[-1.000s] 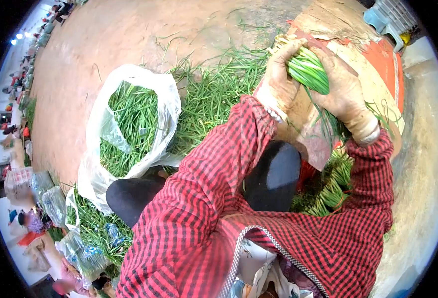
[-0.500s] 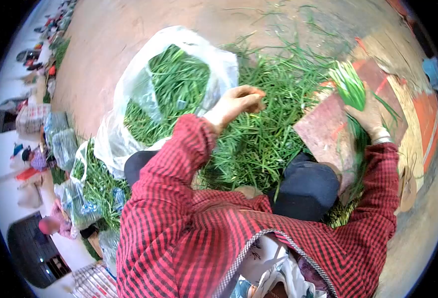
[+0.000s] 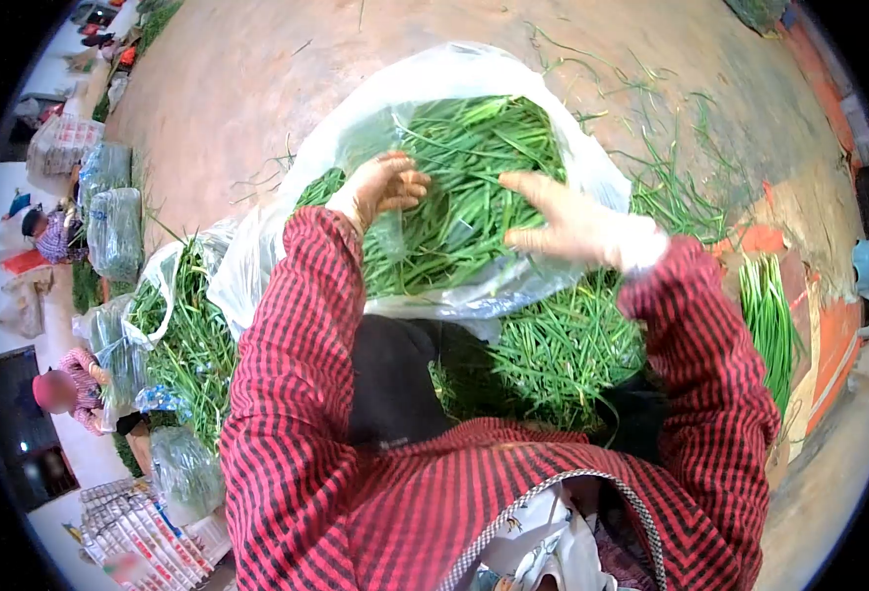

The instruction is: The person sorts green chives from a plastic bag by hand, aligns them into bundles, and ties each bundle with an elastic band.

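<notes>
A large white plastic bag (image 3: 587,148) lies wide open in front of my knees, full of long green stalks (image 3: 474,177). Over the bag's left part is my left hand (image 3: 387,187), its fingers curled but apart, with nothing seen in it. My right hand (image 3: 563,219) reaches over the bag's right part with thumb and fingers spread, holding nothing. On the board at the right, beyond my right sleeve, lies a neat bundle of green stalks (image 3: 769,325). A loose heap of greens (image 3: 572,350) spreads below the bag, by my legs.
Another bag of greens (image 3: 193,330) stands at the left. Wrapped bundles (image 3: 114,231) and two other people, one in a red hat (image 3: 78,391), are farther left. Stray stalks (image 3: 666,182) lie on the floor at the upper right. A blue stool (image 3: 863,266) is at the right edge.
The view has turned left. My right hand has let go of the bundle, now on the board, and moved over to the bag. My left hand has also moved to the bag.
</notes>
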{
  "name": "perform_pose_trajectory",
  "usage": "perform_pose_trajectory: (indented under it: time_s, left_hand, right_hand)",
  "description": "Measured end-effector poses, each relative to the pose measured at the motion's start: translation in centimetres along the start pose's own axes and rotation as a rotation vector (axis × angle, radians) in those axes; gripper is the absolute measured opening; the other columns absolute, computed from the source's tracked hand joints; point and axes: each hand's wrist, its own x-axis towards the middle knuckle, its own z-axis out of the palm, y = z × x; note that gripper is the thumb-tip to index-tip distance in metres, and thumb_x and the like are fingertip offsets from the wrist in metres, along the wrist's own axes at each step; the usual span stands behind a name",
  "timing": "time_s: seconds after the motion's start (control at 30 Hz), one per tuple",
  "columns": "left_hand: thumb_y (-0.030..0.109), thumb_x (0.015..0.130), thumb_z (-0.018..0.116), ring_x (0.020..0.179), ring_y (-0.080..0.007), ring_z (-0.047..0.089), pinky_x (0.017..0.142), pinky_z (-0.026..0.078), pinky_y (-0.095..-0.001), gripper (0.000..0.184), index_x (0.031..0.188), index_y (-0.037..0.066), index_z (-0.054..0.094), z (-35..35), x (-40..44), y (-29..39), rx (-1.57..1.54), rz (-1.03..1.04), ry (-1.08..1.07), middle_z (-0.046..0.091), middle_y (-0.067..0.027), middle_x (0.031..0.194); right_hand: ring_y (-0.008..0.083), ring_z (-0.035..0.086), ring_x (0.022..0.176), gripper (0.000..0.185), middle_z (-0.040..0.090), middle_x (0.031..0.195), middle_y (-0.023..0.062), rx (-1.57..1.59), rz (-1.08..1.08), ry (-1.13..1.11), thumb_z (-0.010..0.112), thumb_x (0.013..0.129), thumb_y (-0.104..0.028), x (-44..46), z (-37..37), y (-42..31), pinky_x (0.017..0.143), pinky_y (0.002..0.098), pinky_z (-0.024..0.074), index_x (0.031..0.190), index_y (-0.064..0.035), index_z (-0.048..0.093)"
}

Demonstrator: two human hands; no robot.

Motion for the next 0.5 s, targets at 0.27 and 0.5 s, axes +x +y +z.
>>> perform_pose_trajectory:
  time_s: [0.27,0.5]
  left_hand:
    - [0.013,0.083,0.064,0.119,-0.0267,0.053,0.1,0.042,-0.0359,0.063,0.14,0.003,0.04,-3.4,3.5,12.1,0.184,0.952,0.658,0.052,-0.0196,0.133]
    - [0.048,0.081,0.07,0.124,-0.031,0.05,0.106,0.037,-0.0376,0.075,0.13,-0.005,0.049,1.8,8.4,4.2,0.905,0.957,0.232,0.055,-0.0227,0.127]
  right_hand:
    - [0.0241,0.046,0.127,0.071,0.048,0.138,0.0181,0.332,0.172,1.043,0.067,0.086,-0.037,11.7,-12.0,5.7,0.109,0.0357,0.0328,0.138,0.0026,0.041]
    - [0.036,0.048,0.125,0.077,0.05,0.131,0.0287,-0.007,0.657,0.103,0.063,0.085,-0.045,10.5,-2.9,6.3,0.107,0.0377,0.0357,0.137,0.007,0.039]
